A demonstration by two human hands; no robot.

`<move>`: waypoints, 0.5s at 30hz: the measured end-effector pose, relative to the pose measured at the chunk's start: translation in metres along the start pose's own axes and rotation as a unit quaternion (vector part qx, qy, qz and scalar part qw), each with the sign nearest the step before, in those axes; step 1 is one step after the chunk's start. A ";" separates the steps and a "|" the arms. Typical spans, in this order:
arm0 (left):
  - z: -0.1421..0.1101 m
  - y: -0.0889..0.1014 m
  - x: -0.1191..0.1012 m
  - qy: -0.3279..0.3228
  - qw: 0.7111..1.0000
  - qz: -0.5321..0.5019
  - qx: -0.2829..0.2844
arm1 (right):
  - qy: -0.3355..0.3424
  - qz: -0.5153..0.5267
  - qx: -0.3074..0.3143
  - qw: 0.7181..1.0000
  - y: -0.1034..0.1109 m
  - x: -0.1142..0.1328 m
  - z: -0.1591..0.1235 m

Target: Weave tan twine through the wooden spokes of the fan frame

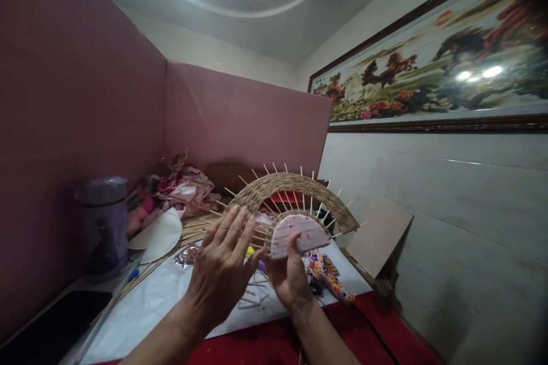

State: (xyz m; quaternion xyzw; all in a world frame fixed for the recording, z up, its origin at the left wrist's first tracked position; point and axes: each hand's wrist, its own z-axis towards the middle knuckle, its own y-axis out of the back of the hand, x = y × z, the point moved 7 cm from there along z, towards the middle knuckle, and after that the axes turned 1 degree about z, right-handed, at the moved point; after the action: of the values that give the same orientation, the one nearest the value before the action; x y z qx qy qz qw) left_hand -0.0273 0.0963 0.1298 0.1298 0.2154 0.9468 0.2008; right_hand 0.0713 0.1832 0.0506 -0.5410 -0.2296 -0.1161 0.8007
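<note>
Head view: what do you find, starting from the left?

– A purple lidded tumbler (pixel 103 228), then a white pleated fan (pixel 165 234) and a heap of pink cloth (pixel 188 185), all near the white sheet (pixel 149 302).

– What comes next?

– The left hand (pixel 225 256), fingers straight and close together, in front of the left end of the fan-shaped piece (pixel 299 234). It seems to grasp nothing; whether it touches, I can't tell.

– Where is that piece, and how far along does it look?

– Raised over the white sheet, mid-view. A woven band (pixel 295 182) follows the outer arc and a cloth-covered half-disc (pixel 314 234) sits at the hub; I'd call those parts done. Bare sticks (pixel 303 201) span the gap and poke past the band, so these stretches look unfinished, unless they're meant to be bare.

– Which way does it point?

– Arch uppermost, long axis running left to right; the half-disc's straight edge is below, rising slightly rightward.

– And the right hand (pixel 289 279)?

– Pinching the half-disc, thumb in front, the other fingers behind. Just beyond lies a flower-patterned tool (pixel 323 274), perhaps a glue gun.
</note>
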 end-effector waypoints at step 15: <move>-0.021 -0.045 -0.002 -0.029 0.997 0.053 0.037 | -0.050 -0.050 0.003 0.998 -0.009 -0.005 -0.006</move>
State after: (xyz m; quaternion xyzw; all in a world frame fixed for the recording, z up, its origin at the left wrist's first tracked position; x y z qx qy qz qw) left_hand -0.0175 0.1253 0.0906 0.1756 0.2368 0.9435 0.1512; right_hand 0.0643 0.1742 0.0538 -0.5317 -0.2961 -0.1287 0.7830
